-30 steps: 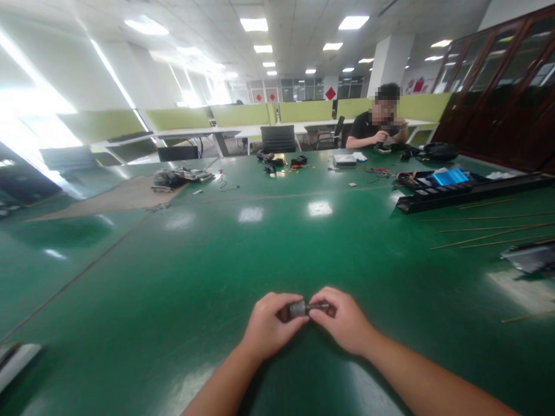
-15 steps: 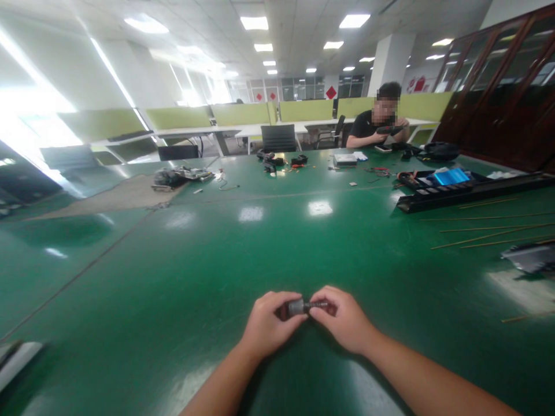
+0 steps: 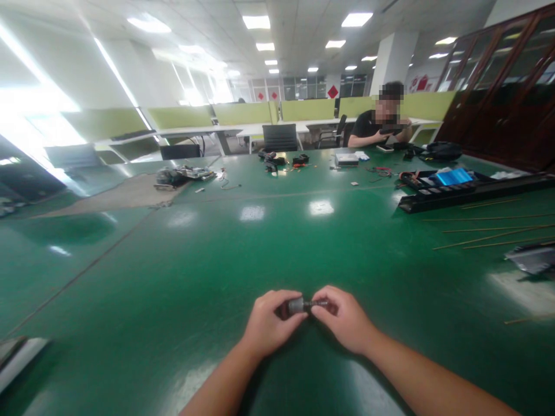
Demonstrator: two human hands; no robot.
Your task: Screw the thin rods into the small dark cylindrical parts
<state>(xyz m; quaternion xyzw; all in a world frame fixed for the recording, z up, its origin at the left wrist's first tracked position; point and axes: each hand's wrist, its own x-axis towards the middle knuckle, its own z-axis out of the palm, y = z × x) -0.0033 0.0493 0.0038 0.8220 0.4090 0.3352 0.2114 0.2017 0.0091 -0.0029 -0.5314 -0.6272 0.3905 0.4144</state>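
Note:
Between my two hands, a small grey cylinder with a thin dark shaft [image 3: 296, 305] lies sideways, its ridged shaft pointing right. My left hand [image 3: 267, 322] is closed round the cylinder end, thumb below and fingers above. At the shaft end, my right hand [image 3: 344, 318] pinches the same piece between thumb and fingers. Parts of the piece are hidden inside both hands, and its exact kind is too small to make out. Both hands are just above or on the green tabletop [image 3: 208, 260]; I cannot tell if they touch it.
Thin brass-coloured rods [image 3: 485, 231] and a long black tray [image 3: 459, 188] with a blue item lie to the right. Electronic parts [image 3: 182, 175] and black devices [image 3: 277, 162] sit along the far side. Across the table, a person [image 3: 368, 127] holds a dark object.
My hands keep the same hold on the grey cylinder and its shaft, with hardly any movement. The view has shifted very slightly.

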